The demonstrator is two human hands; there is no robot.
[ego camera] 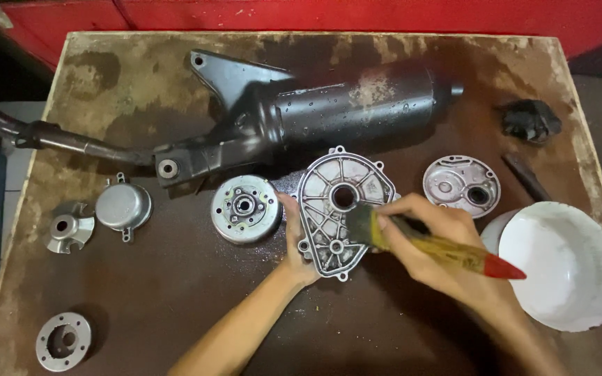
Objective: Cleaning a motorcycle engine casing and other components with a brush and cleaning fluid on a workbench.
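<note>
My left hand [295,245] grips the left edge of a ribbed silver engine cover [330,188] lying flat on the brown wooden table [175,278]. In my right hand [432,244] is a paintbrush [447,252] with a yellow and red handle. Its bristles touch the cover's lower right part. A round silver flywheel [244,207] lies just left of the cover. A smaller round silver cover [462,184] lies to its right.
A black exhaust muffler with its pipe [329,108] lies across the table's back. A white bowl [559,264] stands at the right edge. Small silver parts [123,206] [70,227] [63,340] lie at the left. A dark rag [531,120] is at back right.
</note>
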